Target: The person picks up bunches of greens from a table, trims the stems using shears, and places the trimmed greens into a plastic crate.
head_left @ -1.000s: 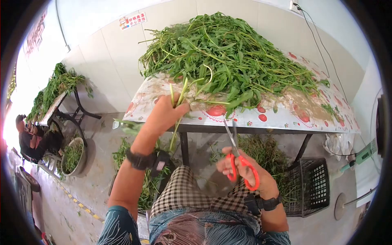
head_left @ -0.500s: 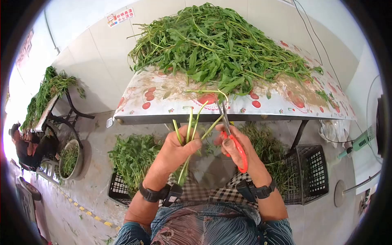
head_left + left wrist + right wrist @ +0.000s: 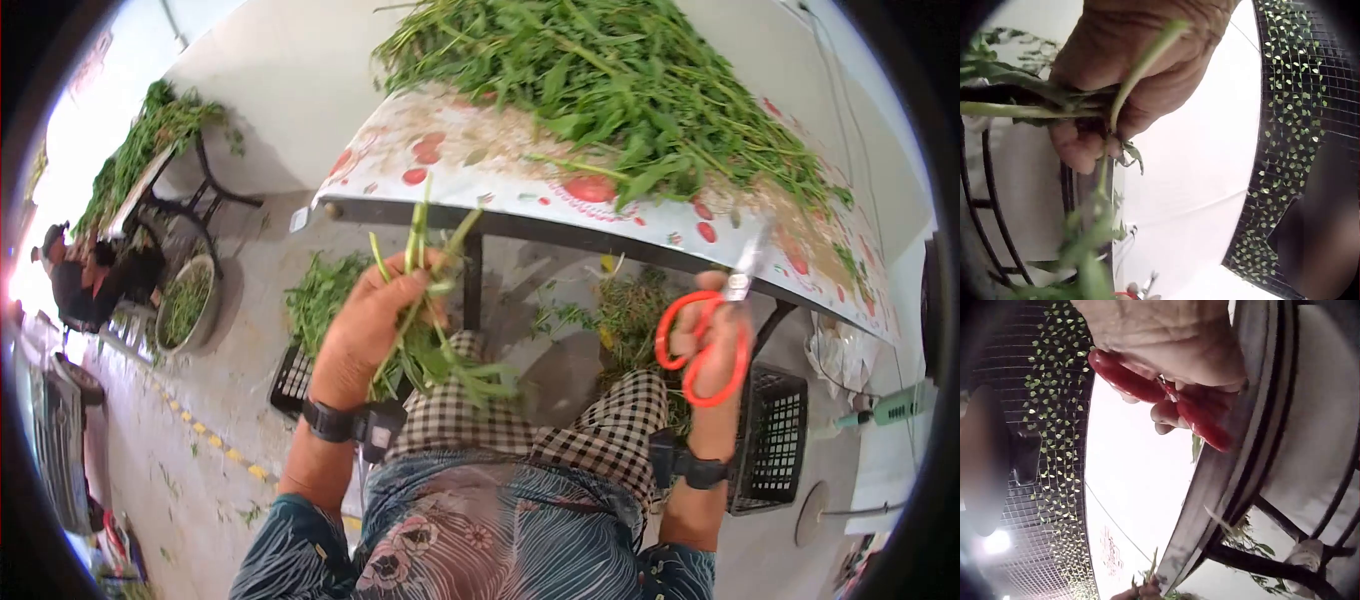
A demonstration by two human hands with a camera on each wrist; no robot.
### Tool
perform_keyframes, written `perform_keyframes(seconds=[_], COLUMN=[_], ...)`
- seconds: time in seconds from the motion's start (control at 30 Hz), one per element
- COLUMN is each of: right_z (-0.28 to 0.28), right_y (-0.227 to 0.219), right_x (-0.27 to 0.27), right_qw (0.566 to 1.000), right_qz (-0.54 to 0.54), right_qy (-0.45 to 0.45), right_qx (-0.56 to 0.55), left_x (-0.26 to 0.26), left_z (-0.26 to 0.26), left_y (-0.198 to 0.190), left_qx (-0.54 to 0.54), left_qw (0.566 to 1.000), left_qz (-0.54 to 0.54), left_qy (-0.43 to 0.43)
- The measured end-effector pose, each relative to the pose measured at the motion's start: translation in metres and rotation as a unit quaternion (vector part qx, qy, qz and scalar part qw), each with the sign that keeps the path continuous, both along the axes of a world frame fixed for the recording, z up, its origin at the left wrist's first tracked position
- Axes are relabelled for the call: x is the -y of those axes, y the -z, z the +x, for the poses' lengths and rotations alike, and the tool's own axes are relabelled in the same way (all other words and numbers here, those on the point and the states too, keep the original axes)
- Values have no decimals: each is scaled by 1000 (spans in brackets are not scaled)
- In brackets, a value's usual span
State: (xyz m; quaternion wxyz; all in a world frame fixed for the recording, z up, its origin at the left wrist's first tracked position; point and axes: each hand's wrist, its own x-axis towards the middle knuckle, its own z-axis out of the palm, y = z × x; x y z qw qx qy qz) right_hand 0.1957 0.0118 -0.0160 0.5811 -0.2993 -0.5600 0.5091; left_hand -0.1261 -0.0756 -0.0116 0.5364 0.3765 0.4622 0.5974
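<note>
My left hand grips a small bunch of green stems in front of the table edge. Cut stem ends poke up past the thumb, and leaves hang below the hand over the checked trousers. One pale stem crosses the palm in the left wrist view. Off to the right, my right hand holds scissors with red handles, fingers through the loops. Their blades point up toward the table, blurred. The right wrist view shows the red handle under the palm.
A large heap of leafy greens covers the back of the table. Beneath it are more greens and black crates. At the left, another person sits by a basin and a second table loaded with greens.
The scissors were beside a stem close to the left hand; my right hand has swung away to the right with them. My left hand has shifted left, and leaves now show below it.
</note>
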Motion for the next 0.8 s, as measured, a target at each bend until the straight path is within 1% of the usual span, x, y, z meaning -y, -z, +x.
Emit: perform_keyframes(seconds=[0.03, 0.07, 0.1, 0.13, 0.2, 0.23, 0.27, 0.33, 0.37, 0.4, 0.43, 0.47, 0.5, 0.53, 0.57, 0.6, 0.63, 0.67, 0.7, 0.73, 0.77, 0.8], right_z=[5, 12, 24, 32, 40, 42, 46, 43, 42, 43, 45, 51, 65, 68, 69, 68, 68, 65, 61, 59, 69, 68], right_y=[-4, -9, -10, -17, -34, -39, -46, -54, -54, -52, -49, -44, -38, -36, -38, -40, -40, -42, -44, -44, -39, -38], right_x=[-4, -13, -27, -39, -61, -73, -86, -101, -107, -116, -126, -137, -150, -153, -155, -155, -154, -153, -150, -147, -155, -153], right_qw=[1000, 999, 999, 998, 996, 995, 995, 995, 995, 995, 994, 993, 994, 995, 996, 997, 997, 997, 997, 997, 998, 998], right_qz=[12, 39, 46, 51, 47, 43, 46, 45, 45, 38, 30, 21, 24, 19, 14, 9, 5, 7, 9, 10, 17, 16], right_qy=[18, 23, -13, -19, -21, -24, -18, -1, 9, 28, 46, 65, 21, 22, 25, 26, 37, 43, 49, 55, 33, 43], right_qx=[3, 9, -4, -22, -70, -85, -88, -89, -89, -91, -94, -96, -105, -95, -85, -76, -68, -63, -58, -51, -46, -45], left_x=[8, 15, 22, 31, 48, 57, 69, 92, 116, 128, 140, 151, 162, 174, 184, 193, 201, 189, 176, 173, 169, 164], left_z=[-19, -36, -53, -70, -109, -126, -142, -160, -148, -151, -162, -170, -178, -180, -171, -177, -180, -173, -165, -159, -151, -146], left_y=[4, 11, 20, 30, 58, 75, 94, 131, 147, 170, 201, 228, 254, 272, 284, 312, 346, 336, 323, 315, 308, 304], left_qx=[5, 17, 28, 39, 101, 133, 163, 223, -199, -135, -71, -71, -70, -132, -232, -140, -75, 118, 298, 336, 331, 325], left_qw=[1000, 999, 996, 992, 976, 965, 946, 895, 927, 932, 933, 935, 935, 935, 906, 908, 913, 871, 773, 784, 785, 786], left_qz=[-13, -8, -1, 7, 7, 8, -16, -61, -54, -69, -83, -112, -140, -184, -221, -252, -234, -278, -297, -280, -273, -266], left_qy=[-6, -44, -81, -118, -191, -225, -280, -382, -313, -328, -343, -330, -317, -274, -276, -303, -326, -387, -476, -441, -447, -453])
